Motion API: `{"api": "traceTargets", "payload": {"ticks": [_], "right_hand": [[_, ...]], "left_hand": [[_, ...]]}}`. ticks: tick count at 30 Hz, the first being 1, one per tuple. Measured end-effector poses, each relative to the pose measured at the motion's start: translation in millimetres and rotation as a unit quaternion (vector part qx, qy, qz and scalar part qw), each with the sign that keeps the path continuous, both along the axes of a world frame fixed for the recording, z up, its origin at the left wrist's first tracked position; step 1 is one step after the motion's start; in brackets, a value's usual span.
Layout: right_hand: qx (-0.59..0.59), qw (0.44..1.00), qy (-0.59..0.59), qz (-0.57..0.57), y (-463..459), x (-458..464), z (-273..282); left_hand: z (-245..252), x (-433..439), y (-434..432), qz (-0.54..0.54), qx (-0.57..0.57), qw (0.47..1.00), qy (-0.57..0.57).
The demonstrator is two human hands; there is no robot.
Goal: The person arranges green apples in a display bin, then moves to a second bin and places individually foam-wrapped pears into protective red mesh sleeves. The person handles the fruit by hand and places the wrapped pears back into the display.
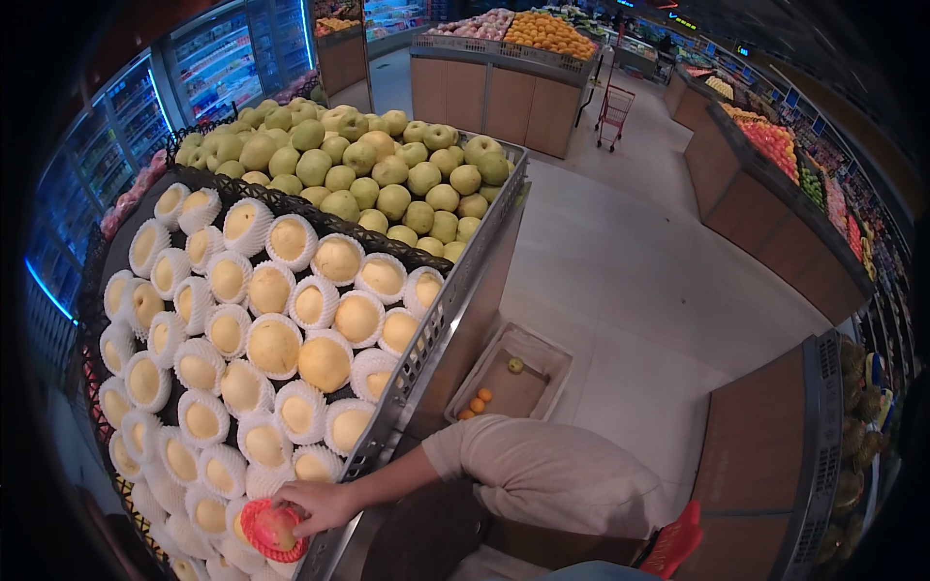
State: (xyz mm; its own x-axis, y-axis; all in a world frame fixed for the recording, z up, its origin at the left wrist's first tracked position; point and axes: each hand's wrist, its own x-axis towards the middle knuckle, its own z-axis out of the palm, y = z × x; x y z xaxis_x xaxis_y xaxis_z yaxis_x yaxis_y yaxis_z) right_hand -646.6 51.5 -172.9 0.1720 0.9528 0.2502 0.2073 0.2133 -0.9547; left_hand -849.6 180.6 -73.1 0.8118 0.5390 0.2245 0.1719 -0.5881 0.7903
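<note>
My right hand [320,506] reaches over the metal rail at the bottom of the display and grips a reddish fruit in a red foam net [275,530]. Under and around that fruit lie many pale yellow pears in white foam nets [273,346]. Behind a black plastic divider [305,208] is a heap of green-yellow pears without nets [393,200]. My left hand is out of view.
A perforated metal rail [429,334] edges the display. On the floor beside it stands a plastic crate [556,381] with orange fruits and one green fruit. Another stand [755,436] is at the right; a red shopping cart [616,112] stands farther off.
</note>
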Motion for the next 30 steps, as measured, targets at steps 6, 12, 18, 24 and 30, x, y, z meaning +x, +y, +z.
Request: {"api": "traceTargets", "payload": {"ticks": [6,12,18,24,30], "right_hand": [[-0.05,0.998,0.016,0.02,-6.2,17.9,13.4],[-0.008,0.997,0.039,0.068,6.5,0.4,14.0],[-0.039,0.997,0.074,-0.007,-17.8,24.5,23.3],[-0.027,0.994,0.108,-0.01,-27.6,12.3,9.4],[-0.016,0.989,0.063,-0.134,-7.7,4.9,1.0]], "left_hand": [[23.4,24.0,-11.2,-0.089,0.056,0.994,0.041],[73.7,-3.1,-32.9,-0.144,0.126,0.979,0.071],[127.2,7.9,-64.4,-0.355,0.135,0.925,-0.029],[101.8,-138.5,0.2,0.07,0.052,0.995,0.051],[25.8,-374.5,80.3,0.498,-0.033,0.841,-0.207]]}}
